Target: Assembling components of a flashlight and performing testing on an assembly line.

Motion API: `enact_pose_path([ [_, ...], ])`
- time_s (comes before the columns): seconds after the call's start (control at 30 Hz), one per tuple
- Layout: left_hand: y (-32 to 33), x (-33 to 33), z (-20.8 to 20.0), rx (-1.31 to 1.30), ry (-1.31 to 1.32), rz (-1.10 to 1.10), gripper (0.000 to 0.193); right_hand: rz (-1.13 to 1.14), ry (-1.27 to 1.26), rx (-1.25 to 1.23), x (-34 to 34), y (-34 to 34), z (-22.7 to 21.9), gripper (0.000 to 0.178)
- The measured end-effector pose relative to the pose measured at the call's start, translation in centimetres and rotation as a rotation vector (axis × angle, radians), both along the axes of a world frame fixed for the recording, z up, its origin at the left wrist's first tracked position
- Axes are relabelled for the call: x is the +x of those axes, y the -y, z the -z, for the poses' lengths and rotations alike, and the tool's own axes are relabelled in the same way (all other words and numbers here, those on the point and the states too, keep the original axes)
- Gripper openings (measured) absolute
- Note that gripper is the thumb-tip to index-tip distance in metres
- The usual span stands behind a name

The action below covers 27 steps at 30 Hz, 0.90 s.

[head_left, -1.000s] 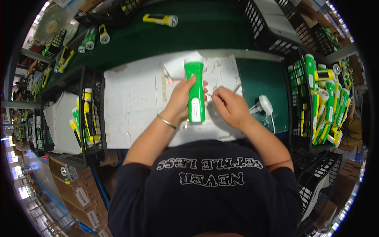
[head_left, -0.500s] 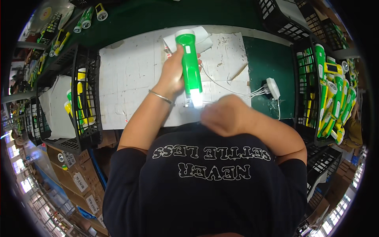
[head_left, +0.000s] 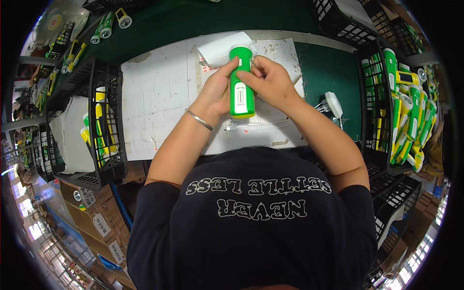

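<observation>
Fingers wrapped, the left hand (head_left: 217,93) is gripping a green cylindrical plastic flashlight (head_left: 241,99) above a flat white board (head_left: 154,92); the right hand (head_left: 276,86), fingers bent, is resting its thumb on the flashlight, grip unclear. Black latticed plastic baskets (head_left: 88,181) are standing left and right.

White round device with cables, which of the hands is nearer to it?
Right. The right hand touches the green flashlight, left of the white device; the left hand grips it from farther left.

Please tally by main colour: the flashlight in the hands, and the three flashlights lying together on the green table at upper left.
Green: 3 (held cylindrical flashlight, two lying cylindrical flashlights)
Yellow: 1 (lying flashlight with dark panel)
Total: 4
</observation>
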<state>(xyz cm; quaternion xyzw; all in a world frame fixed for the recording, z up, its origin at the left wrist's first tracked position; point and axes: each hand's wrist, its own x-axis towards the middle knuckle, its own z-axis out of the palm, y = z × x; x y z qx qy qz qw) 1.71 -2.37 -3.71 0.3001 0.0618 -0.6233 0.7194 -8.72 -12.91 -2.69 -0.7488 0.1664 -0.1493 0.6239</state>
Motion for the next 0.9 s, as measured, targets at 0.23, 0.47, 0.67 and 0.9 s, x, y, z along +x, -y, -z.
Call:
enact_pose_path([
  [0.23,-0.6,0.8,-0.2,-0.088,-0.391,0.056,0.038,0.092,0.023,0.177,-0.5,2.0,-0.5,0.034],
  [0.47,-1.9,0.5,-1.9,-0.034,-0.014,0.221,0.041,0.080,-0.220,0.199,-1.0,4.9,-2.4,0.036],
  [0.67,-4.3,-0.4,-4.9,0.095,1.823,0.401,0.047,-0.398,-0.243,-0.060,-2.6,5.2,-4.6,0.065],
  [0.9,-9.3,3.1,-7.5,0.373,2.046,0.626,0.036,-0.278,-0.037,0.021,-4.5,5.8,-3.6,0.070],
])
